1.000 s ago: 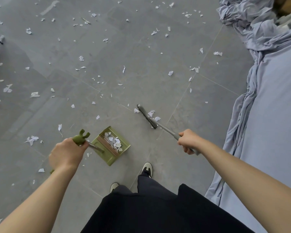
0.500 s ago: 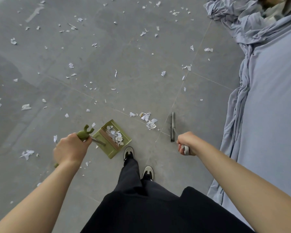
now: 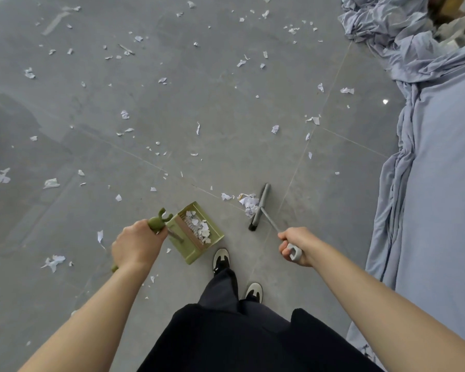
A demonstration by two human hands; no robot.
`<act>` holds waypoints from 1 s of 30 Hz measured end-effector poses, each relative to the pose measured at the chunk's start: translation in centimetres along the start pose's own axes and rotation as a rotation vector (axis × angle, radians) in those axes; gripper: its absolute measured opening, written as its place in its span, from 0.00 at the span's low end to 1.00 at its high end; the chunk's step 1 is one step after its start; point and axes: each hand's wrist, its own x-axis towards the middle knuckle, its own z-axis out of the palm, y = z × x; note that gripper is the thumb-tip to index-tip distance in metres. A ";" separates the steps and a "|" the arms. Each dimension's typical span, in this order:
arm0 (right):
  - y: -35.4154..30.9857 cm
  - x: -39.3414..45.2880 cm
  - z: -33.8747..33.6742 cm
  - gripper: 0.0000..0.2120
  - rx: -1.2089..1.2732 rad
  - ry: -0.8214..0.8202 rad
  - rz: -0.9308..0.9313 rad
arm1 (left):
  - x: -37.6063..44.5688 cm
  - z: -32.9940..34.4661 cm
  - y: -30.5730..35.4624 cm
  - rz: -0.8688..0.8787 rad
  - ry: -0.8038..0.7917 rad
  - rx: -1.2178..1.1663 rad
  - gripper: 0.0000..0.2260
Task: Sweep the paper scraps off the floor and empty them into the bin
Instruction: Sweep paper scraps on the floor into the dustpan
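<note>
My left hand (image 3: 136, 244) grips the green handle (image 3: 156, 224) of an olive dustpan (image 3: 215, 234) that rests on the floor and holds several white paper scraps. My right hand (image 3: 295, 244) is shut on the grey broom handle (image 3: 293, 252). The broom's grey head (image 3: 260, 206) stands on the floor right of the dustpan, touching a small heap of scraps (image 3: 249, 204) on its left side. Many more paper scraps (image 3: 125, 114) lie scattered over the grey tiled floor ahead and to the left. No bin is in view.
A large blue-grey sheet (image 3: 440, 183) covers the right side, bunched in folds along its edge and piled at the top right (image 3: 392, 30). My two shoes (image 3: 221, 257) and dark trousers are just below the dustpan.
The broom head has swung from left of the heap round to its right side and now touches the scraps. I have stepped forward; the dustpan stays low by my left foot.
</note>
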 end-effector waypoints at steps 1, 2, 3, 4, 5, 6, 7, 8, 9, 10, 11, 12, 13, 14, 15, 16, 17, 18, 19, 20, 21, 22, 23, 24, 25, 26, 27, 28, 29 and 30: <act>-0.5 0.0 0.4 0.07 -0.018 0.011 0.001 | 0.5 -0.1 0.0 -0.004 -0.006 -0.011 0.17; -1.0 0.1 0.7 0.07 -0.042 0.019 -0.003 | 1.0 -0.2 -0.1 -0.009 -0.009 -0.021 0.17; -1.4 0.1 1.1 0.07 -0.062 0.027 -0.002 | 1.4 -0.2 -0.1 -0.013 -0.012 -0.027 0.17; -1.9 -0.2 1.4 0.07 -0.091 0.040 0.001 | 1.8 -0.3 -0.1 -0.015 -0.016 -0.030 0.17; -2.3 -0.6 1.7 0.06 -0.143 0.055 -0.002 | 2.1 -0.3 -0.1 -0.014 -0.019 -0.032 0.17; -2.7 -0.9 2.1 0.06 -0.223 0.077 -0.017 | 2.3 -0.3 -0.2 -0.013 -0.023 -0.030 0.17; -3.0 -1.2 2.6 0.08 -0.321 0.103 -0.043 | 2.6 -0.3 -0.4 -0.012 -0.029 -0.025 0.17; -3.2 -1.3 2.8 0.16 -0.437 0.128 -0.090 | 2.9 -0.2 -0.5 -0.010 -0.035 -0.023 0.17; -3.4 -1.3 3.0 0.22 -0.560 0.141 -0.159 | 3.1 -0.2 -0.6 -0.007 -0.040 -0.023 0.18; -3.7 -1.4 3.2 0.25 -0.688 0.163 -0.239 | 3.4 -0.1 -0.7 -0.004 -0.043 -0.022 0.18; -4.1 -1.6 3.4 0.26 -0.820 0.198 -0.318 | 3.6 -0.1 -0.7 0.001 -0.045 -0.020 0.18; -4.6 -1.8 3.6 0.24 -0.947 0.226 -0.383 | 3.9 -0.2 -0.7 0.004 -0.047 -0.019 0.17; -5.2 -1.8 3.8 0.22 -1.055 0.240 -0.435 | 4.2 -0.2 -0.7 0.003 -0.048 -0.019 0.17; -5.8 -1.7 4.0 0.19 -1.135 0.239 -0.473 | 4.3 -0.3 -0.7 0.005 -0.052 -0.017 0.18; -6.4 -1.5 4.2 0.16 -1.215 0.236 -0.503 | 4.4 -0.3 -0.7 0.006 -0.057 -0.017 0.18; -7.1 -1.2 4.4 0.15 -1.292 0.231 -0.520 | 4.5 -0.3 -0.6 0.003 -0.063 -0.019 0.18; -7.7 -0.7 4.6 0.15 -1.354 0.235 -0.519 | 4.5 -0.3 -0.6 0.000 -0.067 -0.019 0.18; -8.4 -0.2 5.0 0.17 -1.402 0.243 -0.509 | 4.6 -0.2 -0.6 -0.010 -0.070 -0.020 0.18; -9.0 0.2 5.2 0.19 -1.441 0.253 -0.498 | 4.6 -0.1 -0.6 -0.017 -0.070 -0.022 0.17; -9.5 0.4 5.3 0.21 -1.477 0.262 -0.492 | 4.7 0.0 -0.7 -0.022 -0.070 -0.022 0.17; -9.9 0.7 5.5 0.23 -1.514 0.273 -0.489 | 4.7 0.1 -0.7 -0.024 -0.068 -0.021 0.17; -10.0 0.8 5.6 0.25 -1.546 0.285 -0.489 | 4.7 0.1 -0.8 -0.023 -0.068 -0.019 0.17; -10.2 0.8 5.6 0.25 -1.582 0.297 -0.491 | 4.8 0.2 -0.8 -0.024 -0.067 -0.019 0.17; -10.2 0.8 5.6 0.25 -1.611 0.303 -0.489 | 4.9 0.2 -0.8 -0.027 -0.063 -0.018 0.17; -10.2 0.8 5.4 0.25 -1.636 0.301 -0.481 | 5.1 0.2 -0.8 -0.027 -0.060 -0.016 0.17; -10.1 0.6 5.1 0.25 -1.655 0.291 -0.463 | 5.2 0.2 -0.8 -0.028 -0.058 -0.013 0.17; -10.1 0.3 4.6 0.25 -1.674 0.279 -0.452 | 5.3 0.2 -0.8 -0.027 -0.058 -0.011 0.17; -10.2 -0.1 3.8 0.25 -1.689 0.265 -0.445 | 5.3 0.1 -0.4 -0.022 -0.059 -0.011 0.17; -10.3 -0.6 3.1 0.25 -1.701 0.250 -0.439 | 5.3 0.1 -0.2 -0.018 -0.061 -0.012 0.17; -10.3 -1.1 2.2 0.26 -1.698 0.242 -0.433 | 5.4 0.0 0.1 -0.014 -0.062 -0.018 0.17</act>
